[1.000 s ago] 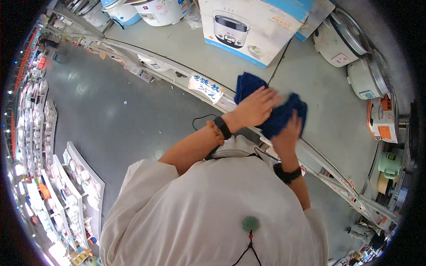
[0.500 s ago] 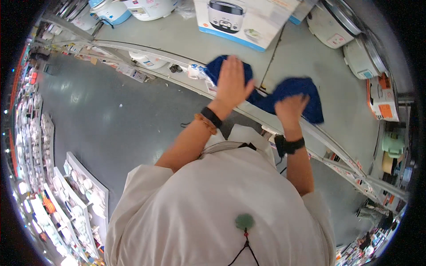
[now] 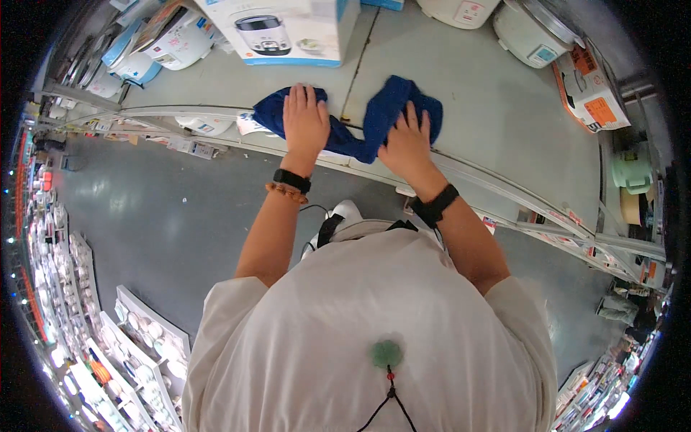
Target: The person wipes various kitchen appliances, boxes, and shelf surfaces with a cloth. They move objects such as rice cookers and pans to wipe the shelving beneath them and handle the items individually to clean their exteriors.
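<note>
Grey shelf (image 3: 504, 108): hand placement on the dark blue cloth (image 3: 385, 108)

Shelf surface is pale grey, divided by a dark seam (image 3: 361, 54) that runs back from the front edge. Position of cloth: along the front edge, one bunched portion on each side of the seam, joined by a narrower band between the hands.

Left hand (image 3: 306, 124): laid flat on the left portion, fingers extended and close together, not curled around the fabric. Right hand (image 3: 412, 150): rests on the right portion, fingers extended and parted. Contact beneath both palms is hidden; whether any fabric is pinched there cannot be determined.

Adjacent items: a printed carton (image 3: 288, 36) stands behind the left portion, apart from the cloth. Toward the right end, a white rice cooker (image 3: 529, 36) sits beside an orange-and-white box (image 3: 594, 90). Each wrist carries a black band (image 3: 435, 207).
</note>
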Demonstrator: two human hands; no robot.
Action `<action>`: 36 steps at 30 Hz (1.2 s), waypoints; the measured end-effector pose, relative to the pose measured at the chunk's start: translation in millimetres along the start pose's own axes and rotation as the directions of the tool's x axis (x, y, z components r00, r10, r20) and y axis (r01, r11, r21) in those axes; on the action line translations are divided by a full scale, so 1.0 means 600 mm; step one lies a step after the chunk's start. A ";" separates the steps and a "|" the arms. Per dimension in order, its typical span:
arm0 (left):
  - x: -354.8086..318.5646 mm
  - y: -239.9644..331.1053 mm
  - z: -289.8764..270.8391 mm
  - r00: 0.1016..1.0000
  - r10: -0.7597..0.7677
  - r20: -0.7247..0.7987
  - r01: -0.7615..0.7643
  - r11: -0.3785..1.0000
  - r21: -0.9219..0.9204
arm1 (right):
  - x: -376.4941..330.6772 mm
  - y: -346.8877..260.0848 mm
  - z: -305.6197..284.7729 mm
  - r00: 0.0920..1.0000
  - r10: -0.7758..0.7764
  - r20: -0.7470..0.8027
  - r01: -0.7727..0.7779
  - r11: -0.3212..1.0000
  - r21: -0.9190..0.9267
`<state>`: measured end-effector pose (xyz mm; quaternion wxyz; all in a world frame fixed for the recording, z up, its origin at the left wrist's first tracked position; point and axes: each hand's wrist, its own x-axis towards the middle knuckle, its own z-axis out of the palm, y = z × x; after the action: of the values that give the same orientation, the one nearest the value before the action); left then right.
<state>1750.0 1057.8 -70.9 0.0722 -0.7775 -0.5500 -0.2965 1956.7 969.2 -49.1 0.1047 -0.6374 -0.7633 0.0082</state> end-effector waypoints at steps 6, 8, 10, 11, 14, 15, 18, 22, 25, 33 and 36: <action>-0.028 0.218 0.026 0.982 0.180 0.047 -0.176 0.981 -0.084 | -0.156 0.166 -0.034 0.971 0.196 -0.141 -0.208 0.975 -0.081; -0.044 0.293 0.031 0.961 0.266 0.071 -0.248 0.949 -0.192 | -0.204 0.217 -0.052 0.956 0.249 -0.157 -0.266 0.959 -0.101; -0.053 0.367 0.028 0.926 0.363 0.107 -0.328 0.910 -0.253 | -0.254 0.276 -0.062 0.927 0.290 -0.238 -0.321 0.941 -0.103; -0.058 0.401 0.029 0.902 0.416 0.116 -0.365 0.879 -0.308 | -0.282 0.308 -0.071 0.922 0.301 -0.243 -0.342 0.927 -0.153; -0.072 0.501 0.040 0.763 0.631 0.143 -0.515 0.726 -0.456 | -0.374 0.433 -0.069 0.857 0.306 -0.416 -0.398 0.904 -0.154; -0.076 0.526 0.042 0.727 0.675 0.128 -0.546 0.680 -0.489 | -0.397 0.463 -0.079 0.833 0.327 -0.446 -0.429 0.891 -0.148; -0.083 0.601 0.051 0.614 0.780 0.123 -0.603 0.564 -0.565 | -0.484 0.579 -0.093 0.776 0.501 -0.383 -0.605 0.763 -0.228; -0.095 0.665 0.068 0.630 0.760 0.161 -0.576 0.597 -0.559 | -0.509 0.640 -0.117 0.566 0.733 -0.378 -0.824 0.525 -0.214; -0.097 0.657 0.069 0.680 0.723 0.124 -0.564 0.624 -0.541 | -0.444 0.564 -0.154 0.486 0.846 -0.221 -0.870 0.445 -0.212; -0.003 0.389 0.085 0.789 0.534 0.304 -0.376 0.811 -0.449 | -0.347 0.306 -0.163 0.923 0.381 0.059 -0.382 0.924 -0.007; 0.046 0.278 0.101 0.782 0.503 0.368 -0.318 0.830 -0.457 | -0.286 0.220 -0.044 0.848 0.385 -0.364 -0.381 0.921 0.085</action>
<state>1929.0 1042.9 -69.7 -0.1483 -0.9271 -0.2979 -0.1722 2117.9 823.3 -68.0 0.2474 -0.7658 -0.5869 -0.0886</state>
